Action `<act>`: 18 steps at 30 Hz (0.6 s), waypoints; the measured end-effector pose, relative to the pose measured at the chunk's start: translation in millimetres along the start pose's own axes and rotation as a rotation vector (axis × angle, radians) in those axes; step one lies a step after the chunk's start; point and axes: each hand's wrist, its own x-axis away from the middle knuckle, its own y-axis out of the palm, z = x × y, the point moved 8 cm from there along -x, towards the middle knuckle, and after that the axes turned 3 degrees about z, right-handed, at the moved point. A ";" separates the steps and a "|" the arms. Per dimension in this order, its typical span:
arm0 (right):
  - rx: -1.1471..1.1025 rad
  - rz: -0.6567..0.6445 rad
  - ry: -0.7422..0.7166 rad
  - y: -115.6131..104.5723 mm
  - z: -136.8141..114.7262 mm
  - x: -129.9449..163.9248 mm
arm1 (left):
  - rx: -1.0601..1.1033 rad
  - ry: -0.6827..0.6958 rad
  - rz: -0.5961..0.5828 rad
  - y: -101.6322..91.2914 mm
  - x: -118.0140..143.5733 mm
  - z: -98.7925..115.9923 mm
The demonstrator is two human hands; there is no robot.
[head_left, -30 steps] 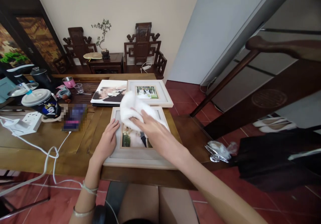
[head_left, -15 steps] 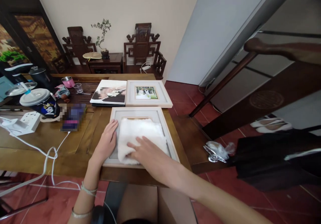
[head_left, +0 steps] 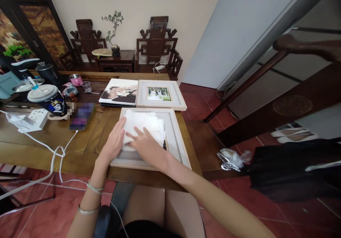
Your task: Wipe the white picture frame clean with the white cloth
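A light wooden picture frame lies flat at the near edge of the table. Spread over its upper left part is a folded white cloth, which hides most of the picture inside. My right hand rests flat on the cloth, fingers apart and pressing down. Along the frame's left side lies my left hand, its fingers stretched out and steadying the edge. Behind this frame sits a second picture frame with a small photo, beside a photo album with a couple on its cover.
On the left of the wooden table are a lidded cup, a phone on a white cable, a power strip, a pink mug and a small clear cup. A bench with a plastic wrapper stands right.
My right hand has slid the white cloth up and left across the frame, uncovering its lower and right parts. My left hand stays at the left edge.
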 end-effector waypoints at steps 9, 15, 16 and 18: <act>-0.321 -0.125 -0.046 -17.3 8.6 77.4 | -0.124 0.014 -0.070 14.5 -1.8 -10.2; -0.216 -0.028 -0.166 -4.4 -26.1 50.3 | -0.112 0.026 -0.064 13.8 -3.0 -10.9; -0.205 -0.011 -0.151 -1.8 -28.6 47.8 | -0.108 0.021 -0.069 13.4 -3.1 -10.3; -0.204 -0.017 -0.100 2.2 -26.8 50.7 | -0.112 0.016 -0.075 12.5 -2.9 -9.0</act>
